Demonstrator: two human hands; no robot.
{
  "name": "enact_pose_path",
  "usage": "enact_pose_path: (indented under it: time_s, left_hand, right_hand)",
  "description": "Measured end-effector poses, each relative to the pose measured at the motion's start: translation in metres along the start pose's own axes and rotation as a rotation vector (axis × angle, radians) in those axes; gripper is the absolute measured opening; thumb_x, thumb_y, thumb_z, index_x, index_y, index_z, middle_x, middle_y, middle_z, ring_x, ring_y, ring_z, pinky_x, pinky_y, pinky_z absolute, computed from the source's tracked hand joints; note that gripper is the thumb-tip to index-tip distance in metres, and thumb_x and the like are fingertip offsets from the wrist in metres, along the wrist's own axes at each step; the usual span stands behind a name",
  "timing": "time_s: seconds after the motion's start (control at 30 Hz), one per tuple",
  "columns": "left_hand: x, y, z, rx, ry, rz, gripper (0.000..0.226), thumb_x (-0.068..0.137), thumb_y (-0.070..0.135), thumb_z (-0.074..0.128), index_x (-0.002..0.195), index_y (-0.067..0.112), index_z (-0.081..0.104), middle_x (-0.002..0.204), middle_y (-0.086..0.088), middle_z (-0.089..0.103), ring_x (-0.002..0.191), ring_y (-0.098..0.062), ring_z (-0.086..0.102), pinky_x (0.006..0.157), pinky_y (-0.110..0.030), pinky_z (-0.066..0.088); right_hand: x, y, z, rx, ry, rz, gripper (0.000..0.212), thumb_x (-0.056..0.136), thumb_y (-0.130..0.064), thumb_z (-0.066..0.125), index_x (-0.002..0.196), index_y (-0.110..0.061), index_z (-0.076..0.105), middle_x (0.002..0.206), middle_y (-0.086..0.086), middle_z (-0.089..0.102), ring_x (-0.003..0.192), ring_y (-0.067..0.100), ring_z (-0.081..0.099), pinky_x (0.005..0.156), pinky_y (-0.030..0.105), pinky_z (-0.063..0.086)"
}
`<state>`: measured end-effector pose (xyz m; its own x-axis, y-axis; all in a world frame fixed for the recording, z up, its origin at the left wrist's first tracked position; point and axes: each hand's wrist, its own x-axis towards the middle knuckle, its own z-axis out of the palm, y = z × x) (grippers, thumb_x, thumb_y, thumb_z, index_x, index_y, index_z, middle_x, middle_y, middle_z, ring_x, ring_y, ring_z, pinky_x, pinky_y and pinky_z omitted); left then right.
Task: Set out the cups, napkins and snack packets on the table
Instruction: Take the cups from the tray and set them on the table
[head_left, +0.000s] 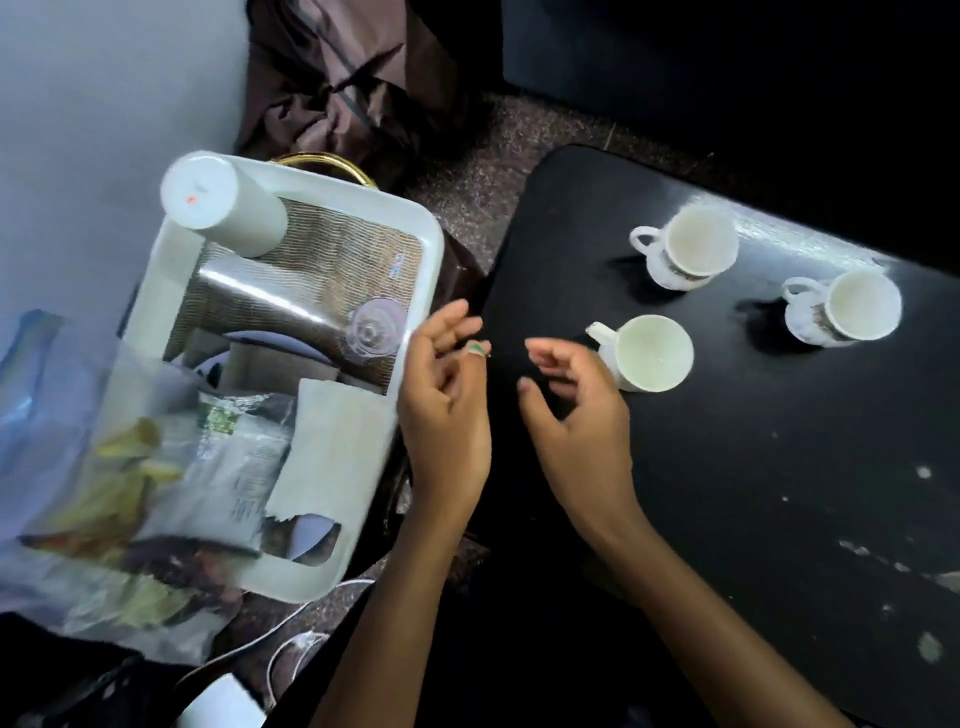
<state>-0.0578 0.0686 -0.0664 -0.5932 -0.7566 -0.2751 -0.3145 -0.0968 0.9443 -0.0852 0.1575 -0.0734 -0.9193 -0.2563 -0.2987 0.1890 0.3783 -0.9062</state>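
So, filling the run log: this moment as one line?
cups on table: three | left hand: empty, by tray | right hand: empty | napkins, packets: not yet out

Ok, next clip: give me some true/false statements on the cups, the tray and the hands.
1. Three cups stand on the black table. True: near cup, middle cup, far cup.
2. The right hand grips a cup. False: it is open, beside the near cup.
3. The napkins lie on the table. False: they are in the white tray.
4. The left hand holds nothing. True.
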Motion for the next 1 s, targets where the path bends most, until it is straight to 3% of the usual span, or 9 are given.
enact_pose_path:
  time_s: [0.13,0.23,0.33,0.43,0.57,0.67,0.73,0.87,1.0]
  left_hand:
    - [0.040,0.025,-0.030,-0.025,0.179,0.047,0.031,0.090,0.002,0.047,0.113,0.021,0.056,0.113,0.000,0.063,0.102,-0.013,0.063,0.084,-0.020,0.049]
    - [0.066,0.033,-0.047,-0.059,0.308,0.042,0.031,0.090,0.003,0.049,0.117,0.018,0.054,0.118,0.002,0.060,0.092,0.008,0.057,0.082,-0.013,0.046]
    - [0.092,0.034,-0.062,-0.088,0.459,-0.018,0.039,0.090,0.006,0.050,0.127,0.014,0.049,0.127,0.002,0.056,0.086,0.017,0.051,0.073,-0.001,0.039]
    - [0.116,0.033,-0.078,-0.075,0.534,-0.085,0.046,0.091,0.008,0.049,0.136,0.011,0.041,0.136,-0.003,0.048,0.095,0.004,0.050,0.066,0.006,0.034]
    - [0.138,0.031,-0.093,-0.001,0.481,-0.211,0.056,0.092,0.013,0.048,0.145,0.011,0.029,0.148,-0.007,0.038,0.131,-0.015,0.041,0.101,-0.018,0.032]
    - [0.145,0.026,-0.100,0.067,0.389,-0.280,0.059,0.091,0.016,0.050,0.146,0.011,0.028,0.148,-0.009,0.040,0.136,-0.021,0.037,0.112,-0.030,0.026]
    - [0.148,0.024,-0.104,0.057,0.291,-0.285,0.062,0.090,0.014,0.051,0.147,0.014,0.026,0.145,-0.007,0.046,0.130,-0.019,0.044,0.107,-0.030,0.033]
    - [0.147,0.020,-0.112,-0.020,0.202,-0.250,0.061,0.087,0.005,0.052,0.143,0.016,0.032,0.133,-0.005,0.058,0.114,-0.017,0.058,0.095,-0.028,0.045]
    - [0.136,0.018,-0.115,-0.098,0.170,-0.266,0.057,0.081,0.019,0.055,0.136,0.020,0.040,0.126,-0.003,0.061,0.102,-0.010,0.056,0.084,-0.028,0.040]
  right_hand:
    - [0.035,-0.046,0.043,0.033,-0.088,-0.122,0.026,0.084,-0.006,0.060,0.109,-0.013,0.062,0.109,0.001,0.063,0.104,0.010,0.058,0.091,0.021,0.046]
    - [0.059,-0.069,0.076,0.013,-0.188,-0.192,0.027,0.085,-0.006,0.058,0.112,-0.009,0.061,0.110,0.003,0.063,0.105,0.012,0.057,0.090,0.023,0.045]
    - [0.078,-0.084,0.108,-0.014,-0.298,-0.212,0.031,0.086,-0.004,0.056,0.116,-0.006,0.060,0.110,0.006,0.062,0.101,0.014,0.056,0.092,0.028,0.045]
    - [0.090,-0.094,0.139,-0.082,-0.406,-0.223,0.036,0.086,-0.005,0.054,0.122,-0.006,0.056,0.117,0.008,0.060,0.107,0.019,0.054,0.096,0.035,0.043]
    - [0.099,-0.099,0.169,-0.171,-0.522,-0.239,0.052,0.089,-0.006,0.052,0.139,-0.006,0.039,0.141,0.014,0.046,0.130,0.025,0.042,0.106,0.032,0.033]
    - [0.102,-0.098,0.182,-0.209,-0.611,-0.234,0.064,0.091,-0.006,0.052,0.147,-0.006,0.022,0.153,0.011,0.030,0.142,0.022,0.027,0.113,0.029,0.024]
    - [0.101,-0.095,0.185,-0.209,-0.640,-0.225,0.071,0.091,-0.007,0.052,0.149,-0.007,0.013,0.158,0.009,0.020,0.145,0.019,0.019,0.116,0.028,0.017]
    - [0.097,-0.090,0.182,-0.107,-0.628,-0.165,0.075,0.084,0.006,0.047,0.150,-0.008,0.014,0.158,0.008,0.020,0.145,0.018,0.018,0.117,0.027,0.018]
    - [0.088,-0.089,0.176,0.067,-0.595,-0.058,0.077,0.077,0.011,0.045,0.148,-0.012,0.022,0.150,0.005,0.033,0.138,0.019,0.033,0.114,0.038,0.031]
